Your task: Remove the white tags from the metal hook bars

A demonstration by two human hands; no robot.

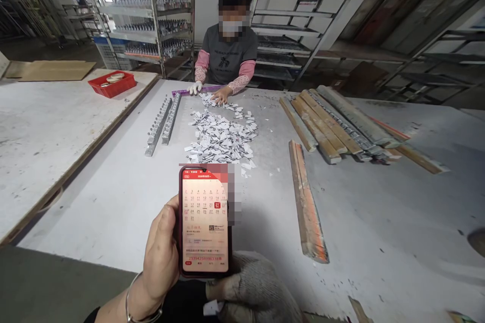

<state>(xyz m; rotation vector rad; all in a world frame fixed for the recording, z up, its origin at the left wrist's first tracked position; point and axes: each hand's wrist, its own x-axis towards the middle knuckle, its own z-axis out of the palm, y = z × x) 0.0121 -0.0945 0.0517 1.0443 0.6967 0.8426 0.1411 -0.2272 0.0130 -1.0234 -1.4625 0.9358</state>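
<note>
My left hand [161,255] is bare, wears a bracelet, and grips a dark red smartphone [205,222] upright near the table's front edge. Its screen shows a red calendar page. My right hand [255,287] wears a grey knit glove and rests under the phone's lower edge, touching it, with a small white piece by its fingers. Beyond the phone lies a heap of small white and grey paper tags [222,136] on the white table [125,197].
A co-worker [229,50] sits at the far side, both hands on tags and a purple strip [197,91]. Two metal racks [162,121] lie left of the heap. Wooden slats [333,121] are stacked right, one slat [308,202] apart. A red tray [112,84] sits far left.
</note>
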